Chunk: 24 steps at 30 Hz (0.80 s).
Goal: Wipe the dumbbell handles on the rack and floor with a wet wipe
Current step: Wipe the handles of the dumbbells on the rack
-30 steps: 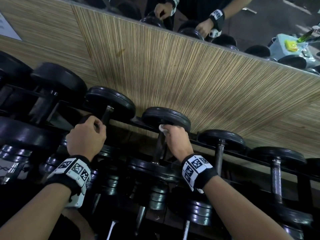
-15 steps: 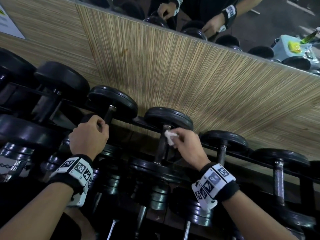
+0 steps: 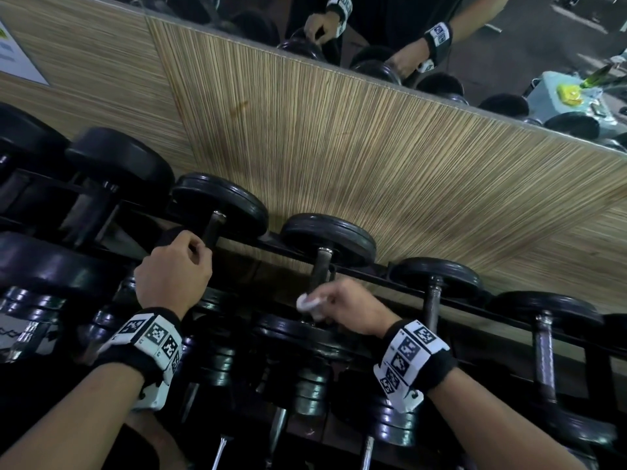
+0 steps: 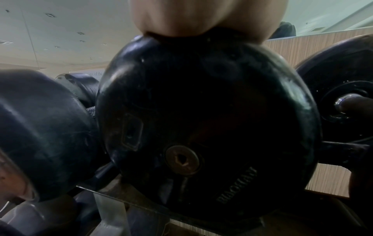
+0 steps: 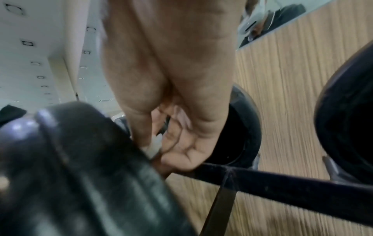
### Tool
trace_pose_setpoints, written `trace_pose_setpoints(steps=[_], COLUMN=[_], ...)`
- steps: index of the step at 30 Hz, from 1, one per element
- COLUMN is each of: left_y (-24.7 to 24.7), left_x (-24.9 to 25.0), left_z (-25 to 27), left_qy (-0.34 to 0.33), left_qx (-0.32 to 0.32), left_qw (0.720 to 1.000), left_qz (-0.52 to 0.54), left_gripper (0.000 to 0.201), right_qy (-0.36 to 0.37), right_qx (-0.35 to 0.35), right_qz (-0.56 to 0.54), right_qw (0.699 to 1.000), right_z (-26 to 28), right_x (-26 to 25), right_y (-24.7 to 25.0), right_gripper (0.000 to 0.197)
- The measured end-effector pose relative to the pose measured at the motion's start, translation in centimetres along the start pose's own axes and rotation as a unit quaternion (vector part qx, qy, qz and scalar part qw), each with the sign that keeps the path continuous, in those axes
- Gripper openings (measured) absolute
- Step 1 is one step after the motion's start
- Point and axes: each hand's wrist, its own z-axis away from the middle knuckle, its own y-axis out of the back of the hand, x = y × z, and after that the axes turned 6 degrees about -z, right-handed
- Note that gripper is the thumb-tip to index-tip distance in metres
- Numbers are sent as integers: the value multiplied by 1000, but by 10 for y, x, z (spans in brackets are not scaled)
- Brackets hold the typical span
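Observation:
Black dumbbells lie side by side on a rack. My right hand (image 3: pixel 325 307) holds a white wet wipe (image 3: pixel 307 302) against the near end of the middle dumbbell's metal handle (image 3: pixel 320 269). The right wrist view shows the wipe (image 5: pixel 154 146) squeezed between the curled fingers (image 5: pixel 177 143) beside the near dumbbell head (image 5: pixel 80 159). My left hand (image 3: pixel 179 262) is curled over the near head of the neighbouring dumbbell (image 3: pixel 220 205) to the left. Seen from the left wrist, that hand (image 4: pixel 201 17) sits on top of the round black head (image 4: pixel 201 119).
A wood-grain wall panel (image 3: pixel 373 147) rises just behind the rack, with a mirror (image 3: pixel 509 45) above it. Smaller dumbbells (image 3: pixel 543 340) continue to the right and bigger ones (image 3: pixel 118 161) to the left. A lower tier of dumbbells (image 3: pixel 305 385) sits beneath my wrists.
My right hand has slid the wipe down the handle, from the far head toward the near end. The left hand has kept its hold.

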Motion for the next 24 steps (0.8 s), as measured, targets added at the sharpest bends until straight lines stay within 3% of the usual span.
trace_pose_setpoints(steps=[3,4,7,12,17,19,21,24], left_y=[-2,-2,-1,-1,1,1,1,-1], left_x=[-1,-1,-2,-2,0,0,0,-2], left_z=[0,0,0,0,1,1,0,0], left_qy=[0,0,-2,-9,-5,-4,-5,-7], left_qx=[1,-1,1,4,3,3,1,4], left_qw=[1000,1000,1000,1000,1000,1000,1000,1000], left_qz=[0,0,4,6,7,6,4,2], left_gripper=[13,13,13,13,13,13,13,14], right_qy=[13,12,-41,-59,-49,-30,-35,-26], right_qx=[206,233,193,142,-64,-74,-14,178], right_qz=[48,101,201,162,95,93,59,95], right_qw=[977,967,960,975,992,992,998,979], right_z=[-7,-11,-20,-20,-6,-3,-6,-14], right_x=[-13,-19,-30,-24,-12,-6,-7,-20], right_y=[15,17,13,3,-9,-12,-7,9], right_gripper=[23,24,29,30,22,19,17,25])
